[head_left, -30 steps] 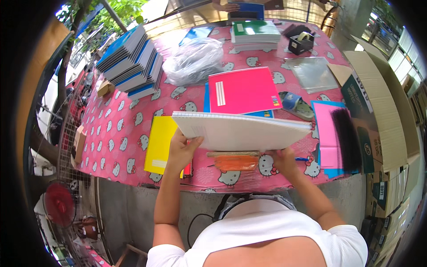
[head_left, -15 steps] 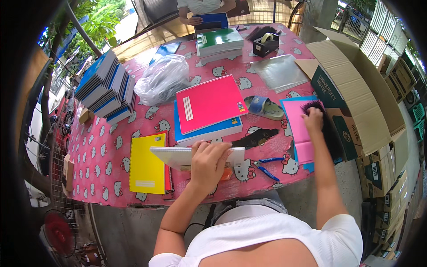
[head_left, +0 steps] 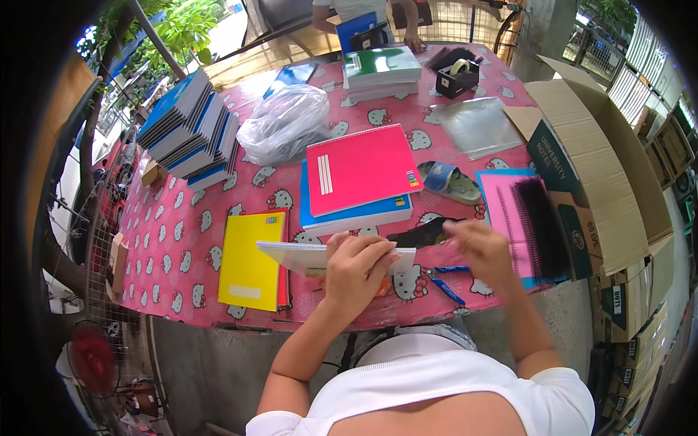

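Fingers of the left hand (head_left: 356,270) are curled over the near edge of a white sheaf of pages (head_left: 320,258), pinning it flat against the front of the table (head_left: 182,240) so it stays square and does not slide. That sheaf lies right at the table's near edge, just beside a yellow notebook (head_left: 249,258) on the person's left. Over to the right hand (head_left: 480,247): it hovers a little above the cloth, fingers loosely bunched and narrow, and whether they pinch something small is hard to tell, since the hand is blurred. It sits between the sheaf and a row of black spiral bindings (head_left: 542,229) laid on pink covers (head_left: 502,211), near enough to reach across. A dark strip (head_left: 425,234) lies on the cloth just behind the hands, and blue-handled pliers (head_left: 445,280) rest at the table's edge below the right hand, handy for the work. Farther back, a pink notebook (head_left: 361,168) tops a blue one (head_left: 356,214) in a neat pile, well apart from the hands. Stacks of blue-and-grey notebooks (head_left: 182,127) lean at the far left, a clear plastic bag (head_left: 283,123) bulges in the middle, and an open cardboard box (head_left: 596,167) stands at the right end. Another person's hand shows at the far side.
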